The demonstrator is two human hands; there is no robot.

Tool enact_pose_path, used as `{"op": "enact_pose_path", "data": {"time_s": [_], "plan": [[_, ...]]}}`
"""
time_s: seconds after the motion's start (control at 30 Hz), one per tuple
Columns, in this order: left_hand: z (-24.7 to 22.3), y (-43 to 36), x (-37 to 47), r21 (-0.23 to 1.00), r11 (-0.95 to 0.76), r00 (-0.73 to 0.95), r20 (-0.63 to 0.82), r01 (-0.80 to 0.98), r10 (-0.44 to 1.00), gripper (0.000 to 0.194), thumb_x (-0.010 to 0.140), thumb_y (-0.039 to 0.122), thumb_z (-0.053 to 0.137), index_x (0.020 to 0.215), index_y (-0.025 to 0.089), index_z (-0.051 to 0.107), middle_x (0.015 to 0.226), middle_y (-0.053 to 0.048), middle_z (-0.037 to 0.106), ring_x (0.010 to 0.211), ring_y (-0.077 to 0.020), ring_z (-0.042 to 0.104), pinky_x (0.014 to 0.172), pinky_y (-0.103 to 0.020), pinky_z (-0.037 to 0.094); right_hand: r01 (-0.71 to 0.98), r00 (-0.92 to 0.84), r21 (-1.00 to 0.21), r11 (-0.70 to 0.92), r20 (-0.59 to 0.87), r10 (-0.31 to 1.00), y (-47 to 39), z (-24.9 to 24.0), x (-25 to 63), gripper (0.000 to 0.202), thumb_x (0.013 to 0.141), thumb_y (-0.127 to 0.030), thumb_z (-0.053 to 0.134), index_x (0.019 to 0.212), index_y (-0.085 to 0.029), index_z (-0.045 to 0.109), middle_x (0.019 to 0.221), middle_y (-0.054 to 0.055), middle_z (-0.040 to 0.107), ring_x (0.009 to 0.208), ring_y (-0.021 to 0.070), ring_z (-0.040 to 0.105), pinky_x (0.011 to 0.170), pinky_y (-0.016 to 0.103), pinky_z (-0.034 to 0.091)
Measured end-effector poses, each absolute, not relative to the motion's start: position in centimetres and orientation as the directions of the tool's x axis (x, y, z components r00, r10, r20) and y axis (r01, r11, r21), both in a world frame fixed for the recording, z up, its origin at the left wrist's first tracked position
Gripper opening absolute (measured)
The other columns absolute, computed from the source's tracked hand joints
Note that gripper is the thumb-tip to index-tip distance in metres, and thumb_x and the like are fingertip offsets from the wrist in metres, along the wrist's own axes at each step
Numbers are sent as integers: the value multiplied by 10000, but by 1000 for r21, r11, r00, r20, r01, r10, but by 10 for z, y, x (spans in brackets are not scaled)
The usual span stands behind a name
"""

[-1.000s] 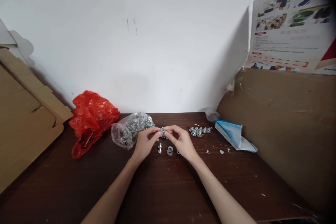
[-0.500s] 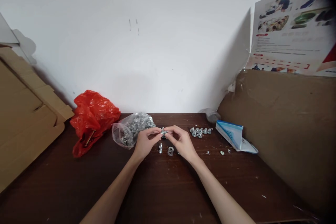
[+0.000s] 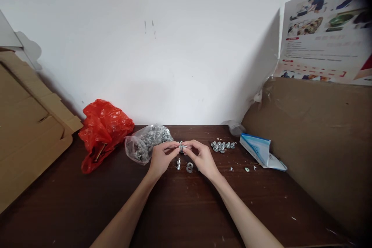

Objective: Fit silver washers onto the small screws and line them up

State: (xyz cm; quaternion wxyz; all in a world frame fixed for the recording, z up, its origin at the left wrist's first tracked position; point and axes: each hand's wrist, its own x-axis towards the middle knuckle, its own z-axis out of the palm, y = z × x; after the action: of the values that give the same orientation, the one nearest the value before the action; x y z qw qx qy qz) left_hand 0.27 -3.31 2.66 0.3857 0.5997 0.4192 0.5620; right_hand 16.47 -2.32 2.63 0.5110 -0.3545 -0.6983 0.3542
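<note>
at the middle of the tabletop (image 3: pixel 168 209), the left hand (image 3: pixel 160 158) and right hand (image 3: pixel 202 157), each closed to a pinch, hold a bolt assembly (image 3: pixel 182 147) between them; a loose bolt (image 3: pixel 178 164) and washers (image 3: pixel 190 167) lie nearby.

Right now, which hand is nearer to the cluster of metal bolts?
Right. The right hand is just left of the bolt cluster, not touching it; the left hand is farther left, across the small metal fastener both hands hold.
</note>
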Motion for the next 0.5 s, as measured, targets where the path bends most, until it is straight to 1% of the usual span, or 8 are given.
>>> {"op": "enact_pose_path", "data": {"time_s": [0.17, 0.5], "plan": [[26, -33, 3, 928, -363, 12, 363, 86, 932, 170, 709, 235, 682, 834, 122, 702, 868, -71, 713, 800, -178, 672, 792, -276, 551, 157, -229, -853, 498, 459, 858, -24, 28, 165, 162, 831, -255, 581, 936, -170, 672, 842, 53, 664, 698, 163, 614, 704, 295, 501], [28, -35, 4, 915, -388, 15, 389, 111, 921, 152, 704, 220, 674, 817, 122, 701, 841, -63, 708, 773, -166, 669, 772, -271, 563, 222, -234, -824, 521, 474, 849, -26, 29, 166, 152, 837, -237, 562, 930, -180, 667, 843, 44, 652, 730, 167, 593, 718, 295, 484]]}}
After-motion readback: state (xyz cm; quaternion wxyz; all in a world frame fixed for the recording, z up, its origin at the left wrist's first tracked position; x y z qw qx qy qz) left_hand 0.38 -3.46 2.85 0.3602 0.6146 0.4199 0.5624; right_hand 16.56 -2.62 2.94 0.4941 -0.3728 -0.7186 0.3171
